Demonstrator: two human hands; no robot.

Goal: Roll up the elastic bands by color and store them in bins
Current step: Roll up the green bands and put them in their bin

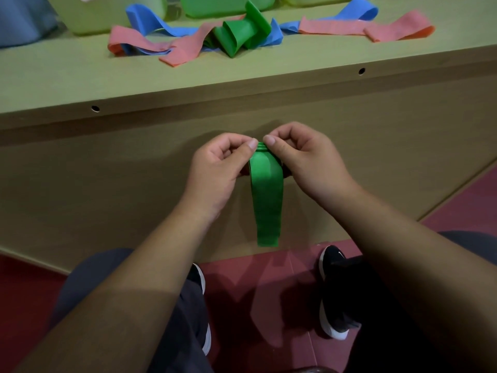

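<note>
While sitting before the desk (pixel 67 76) front, pinching green band (pixel 266 205) at its rolled top between left hand (pixel 215 173) and right hand (pixel 309 162), fingers curled, thumbs nearly touching, tail hanging toward the floor (pixel 255 292). Up on the desk, lying tangled near bins (pixel 228 6): pink bands (pixel 349 28), blue bands (pixel 150 20), green heap (pixel 242 33).

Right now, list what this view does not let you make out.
Head view, bins: cut off by the top edge, contents unseen.
Head view, green band: its rolled end mostly hidden behind the left hand and right hand.
Head view, band pile on the table: overlapping, count unclear.
</note>
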